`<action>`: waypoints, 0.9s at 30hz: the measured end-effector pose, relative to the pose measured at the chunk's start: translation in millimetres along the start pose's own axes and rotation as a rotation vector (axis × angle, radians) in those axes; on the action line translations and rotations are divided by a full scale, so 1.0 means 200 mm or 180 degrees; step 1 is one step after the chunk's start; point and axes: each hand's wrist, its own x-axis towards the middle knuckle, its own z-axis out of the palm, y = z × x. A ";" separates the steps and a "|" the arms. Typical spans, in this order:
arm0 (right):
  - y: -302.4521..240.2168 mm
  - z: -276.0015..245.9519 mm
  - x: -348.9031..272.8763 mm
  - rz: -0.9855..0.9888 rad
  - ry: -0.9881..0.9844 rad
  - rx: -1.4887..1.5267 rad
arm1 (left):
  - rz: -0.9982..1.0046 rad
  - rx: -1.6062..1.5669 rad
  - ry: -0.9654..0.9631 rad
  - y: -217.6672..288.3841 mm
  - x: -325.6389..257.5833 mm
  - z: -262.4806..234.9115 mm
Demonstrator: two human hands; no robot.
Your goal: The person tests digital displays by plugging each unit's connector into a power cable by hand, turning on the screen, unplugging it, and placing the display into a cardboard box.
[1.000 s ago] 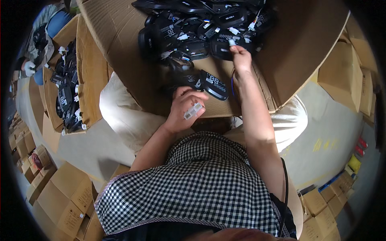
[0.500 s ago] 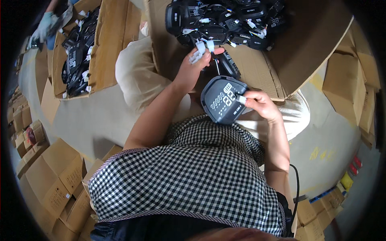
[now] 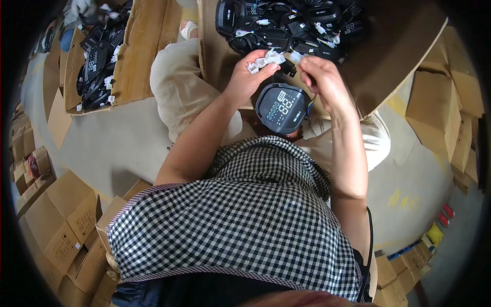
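My left hand is closed on several white plastic connectors, which stick out past the thumb and fingertips. Close beside them, my right hand pinches a whitish connector; I cannot tell whether the connectors touch. Below both hands is a black display unit with a lit-looking segment face and rounded edges. Coloured wires run from its right side up toward my right hand. Neither hand grips the unit itself, and what supports it is hidden.
Ahead, an open cardboard box holds a pile of black display units with white plugs. Another box of such units stands at the left, with a co-worker's gloved hand above it. Cardboard cartons stand around the floor.
My right hand has let go of the display unit's edge and moved up beside my left hand with a connector. The unit has shifted slightly. The co-worker's gloved hand has moved over the left box.
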 end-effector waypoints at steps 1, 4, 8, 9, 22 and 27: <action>-0.02 0.04 0.02 0.0063 0.0026 -0.0069 | -0.0008 0.0014 -0.0004 0.01 0.00 0.01; 0.02 0.01 0.11 0.0418 -0.0298 0.0274 | -0.0020 0.0110 0.0078 0.00 0.00 0.00; 0.02 0.01 0.12 0.0528 0.0079 0.0637 | 0.0002 0.0229 0.0266 -0.02 0.00 0.01; 0.04 0.01 0.11 0.0550 0.0067 0.0633 | -0.0054 0.0077 0.0230 -0.03 0.00 0.01; 0.11 -0.05 0.14 0.0785 -0.0365 0.0114 | 0.0191 0.0836 -0.0393 -0.06 0.02 -0.07; 0.18 -0.04 0.18 0.0678 -0.0470 0.0368 | 0.0300 0.0947 -0.0366 -0.07 0.04 -0.11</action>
